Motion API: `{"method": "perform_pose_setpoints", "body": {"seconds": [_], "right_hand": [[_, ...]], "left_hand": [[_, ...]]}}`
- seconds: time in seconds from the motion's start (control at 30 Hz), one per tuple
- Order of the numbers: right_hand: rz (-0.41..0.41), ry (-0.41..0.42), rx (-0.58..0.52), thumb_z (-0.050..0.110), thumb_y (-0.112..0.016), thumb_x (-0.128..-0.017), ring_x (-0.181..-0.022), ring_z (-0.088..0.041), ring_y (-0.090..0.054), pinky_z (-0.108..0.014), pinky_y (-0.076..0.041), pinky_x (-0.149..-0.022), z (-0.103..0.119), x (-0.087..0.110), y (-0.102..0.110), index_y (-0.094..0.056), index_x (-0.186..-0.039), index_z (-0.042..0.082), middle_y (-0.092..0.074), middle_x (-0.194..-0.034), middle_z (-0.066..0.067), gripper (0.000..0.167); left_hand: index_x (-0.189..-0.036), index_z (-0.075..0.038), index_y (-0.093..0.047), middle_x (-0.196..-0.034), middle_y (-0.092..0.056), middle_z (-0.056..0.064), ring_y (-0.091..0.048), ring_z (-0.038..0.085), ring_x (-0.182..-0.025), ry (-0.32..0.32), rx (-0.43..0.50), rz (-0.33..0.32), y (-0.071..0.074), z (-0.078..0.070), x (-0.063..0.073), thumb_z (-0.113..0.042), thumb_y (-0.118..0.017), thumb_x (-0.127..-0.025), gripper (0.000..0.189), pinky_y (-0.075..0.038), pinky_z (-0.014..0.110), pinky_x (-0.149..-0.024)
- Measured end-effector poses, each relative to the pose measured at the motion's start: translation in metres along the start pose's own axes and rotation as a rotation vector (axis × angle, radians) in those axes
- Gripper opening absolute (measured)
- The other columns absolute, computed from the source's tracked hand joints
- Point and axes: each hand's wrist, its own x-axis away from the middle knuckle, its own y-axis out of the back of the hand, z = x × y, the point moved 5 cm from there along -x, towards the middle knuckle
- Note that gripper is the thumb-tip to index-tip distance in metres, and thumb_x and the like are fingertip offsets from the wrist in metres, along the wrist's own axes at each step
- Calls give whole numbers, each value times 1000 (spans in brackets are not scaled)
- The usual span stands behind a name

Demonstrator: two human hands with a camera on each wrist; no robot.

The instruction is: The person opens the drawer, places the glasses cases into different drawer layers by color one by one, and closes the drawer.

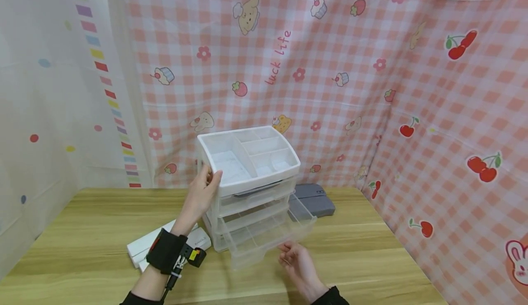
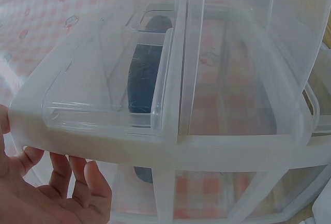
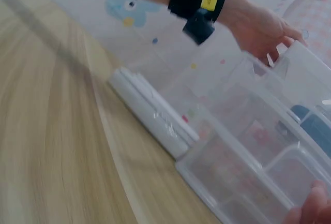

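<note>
A white plastic drawer organizer [image 1: 260, 181] with a compartmented top stands on the table. My left hand [image 1: 202, 188] grips its upper left edge; in the left wrist view, the fingers [image 2: 62, 175] of that hand curl at the frame's edge. One clear drawer [image 1: 251, 254] is pulled far out and slants down toward the front. At its front right corner is my right hand [image 1: 299, 264], fingers loosely bent and seemingly touching the drawer's front. A dark flat object [image 2: 145, 79] lies inside the closed upper drawer.
White boxes [image 1: 144, 245] lie left of the organizer, partly beneath my left forearm. A grey fabric case [image 1: 315, 199] sits behind it on the right. Checked cloth [image 1: 264, 67] hangs along the table's back and right sides.
</note>
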Motion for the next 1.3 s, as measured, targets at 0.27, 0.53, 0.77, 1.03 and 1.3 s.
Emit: {"method": "perform_pose_setpoints", "body": {"seconds": [0.27,0.53,0.77,1.03,1.3], "right_hand": [[-312,120,152,-8,-36,-80,-65,-4,-53,-20,-46,-65,16,-18,56,-53,-84,4,-54,-72,7,21],[-475,328,554,-6,-45,-89,-73,-6,-59,-17,-46,-66,68,-61,110,-52,-105,-14,-64,-82,-8,19],[-341,430,1232,-3,-54,-85,-102,-39,-58,-46,-46,-86,98,-97,105,-56,-112,-6,-61,-111,-26,27],[-55,536,1753,6,-75,-77,-112,-44,-53,-52,-42,-95,93,-122,86,-55,-120,-3,-57,-119,-25,49],[76,415,1857,0,-67,-81,-133,-48,-35,-60,-32,-104,75,-129,93,-41,-139,-2,-38,-146,-25,64]], "left_hand": [[-98,-7,-41,-86,-46,11,-45,20,-75,0,1,-6,-1,1,-1,-33,-39,-103,27,-36,28,-65],[-95,-6,-39,-83,-44,10,-42,19,-71,-4,-7,-8,1,-1,0,-34,-38,-103,29,-34,28,-63],[-96,-7,-39,-83,-43,10,-43,19,-73,-2,-2,-8,0,0,1,-35,-38,-103,29,-34,28,-64],[-96,-7,-39,-85,-44,10,-44,20,-76,5,11,2,0,1,1,-35,-38,-103,29,-35,28,-65],[-95,-6,-38,-82,-40,8,-40,18,-72,1,10,2,1,1,0,-34,-38,-103,30,-33,28,-64]]}}
